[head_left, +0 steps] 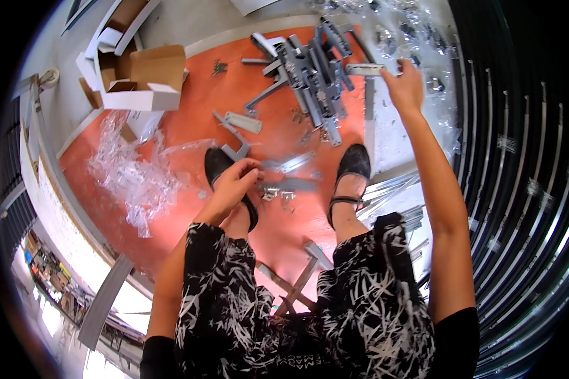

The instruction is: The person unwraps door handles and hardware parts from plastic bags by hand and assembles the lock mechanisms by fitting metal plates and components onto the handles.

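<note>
Metal plate [365, 69], slim & pale, lies out at the far R edge of the orange floor [202, 88], its L end just beside the pile of grey metal parts [313, 82]. The R hand [406, 91] seems to pinch its R end btwn thumb & fingertips, prob. because an end grip leaves most of the length free & keeps the fingers off the pile. The L hand [234, 183] is low, near the L shoe [217, 163], fingers curled in; can't tell if anything's in them. Just above it is a grey hooked part [237, 151], w/ a short pale plate [243, 122] a bit farther off. Btwn the feet: a blurred flat strip [297, 163] & some small metal bits [278, 193], prob. there b/c that spot's in easy reach of both hands. The pile sits ahead of the shoes, approx. centred, presumably for the same reason. Clear plastic wrap [136, 174] is heaped off L, near the white cardboard box [148, 76], which looks like a way to keep packaging apart from metal. Bagged parts [385, 31] lie at top R, beyond the pile, maybe kept wrapped vs. scratches.
</note>
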The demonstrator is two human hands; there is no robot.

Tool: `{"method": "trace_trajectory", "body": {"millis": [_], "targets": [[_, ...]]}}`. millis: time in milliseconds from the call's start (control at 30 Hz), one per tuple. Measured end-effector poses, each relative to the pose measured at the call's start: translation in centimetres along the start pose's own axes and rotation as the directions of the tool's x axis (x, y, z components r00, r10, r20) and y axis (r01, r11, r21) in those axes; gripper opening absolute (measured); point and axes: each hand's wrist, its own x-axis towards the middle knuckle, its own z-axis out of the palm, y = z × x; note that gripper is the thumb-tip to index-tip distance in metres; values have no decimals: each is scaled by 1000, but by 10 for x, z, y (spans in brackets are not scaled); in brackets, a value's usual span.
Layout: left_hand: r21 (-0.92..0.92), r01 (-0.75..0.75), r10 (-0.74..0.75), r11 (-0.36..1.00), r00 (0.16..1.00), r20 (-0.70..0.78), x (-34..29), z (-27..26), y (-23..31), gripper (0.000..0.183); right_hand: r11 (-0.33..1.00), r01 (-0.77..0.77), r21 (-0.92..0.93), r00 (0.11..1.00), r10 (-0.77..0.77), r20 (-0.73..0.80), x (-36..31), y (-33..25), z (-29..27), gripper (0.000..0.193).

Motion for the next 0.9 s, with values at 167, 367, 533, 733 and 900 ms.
{"method": "trace_trajectory", "body": {"millis": [167,367,533,733,900], "targets": [[227,11,19,974,992,-126,3,-16,-8,23,902,54,428,867,-255,427,-121,-67,-25,17],[194,8,15,981,993,-113,10,-8,-7,23,884,250,395,784,-425,453,-181,-74,15,13],[79,67,-57,995,991,-121,7,-7,-5,21,908,-27,418,952,-104,289,-162,-89,-6,16],[72,81,-66,994,980,-188,9,-18,-1,21,939,141,313,962,-205,181,-127,-82,12,33],[33,24,-19,999,989,-147,6,-11,19,23,652,-489,579,813,100,574,-121,-70,8,23]]}}
